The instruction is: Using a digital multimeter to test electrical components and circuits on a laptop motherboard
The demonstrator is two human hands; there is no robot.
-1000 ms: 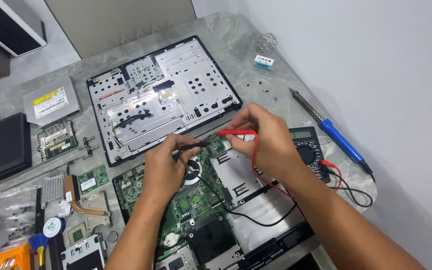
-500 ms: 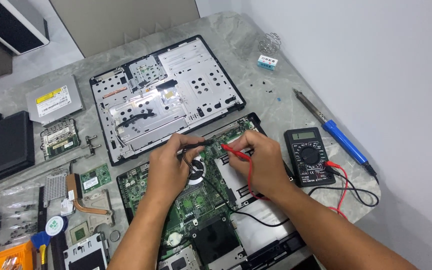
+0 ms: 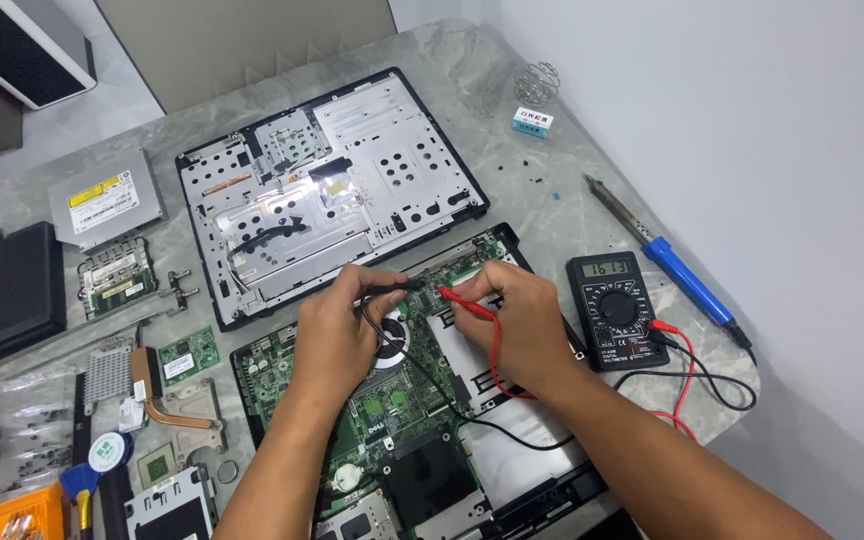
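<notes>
Marble bench (image 3: 552, 190) — green motherboard (image 3: 392, 400) bare; left hand (image 3: 337, 335) pinches black probe (image 3: 392, 288), right hand (image 3: 512, 320) red probe (image 3: 462, 300).

Black probe (image 3: 392, 289) and red probe (image 3: 464, 303), tips near, over green motherboard (image 3: 392, 410).

Our bare left forearm comes up from the bottom edge, its wrist bent slightly, and our left hand (image 3: 337, 335) curls palm-down with thumb and fingertips pinched together. Our right forearm enters from the lower right corner, and our right hand (image 3: 514, 322) lies knuckles-up, fingers folded in a like pinch. Both hands sit near each other, fingertips pointing inward, apart.
</notes>
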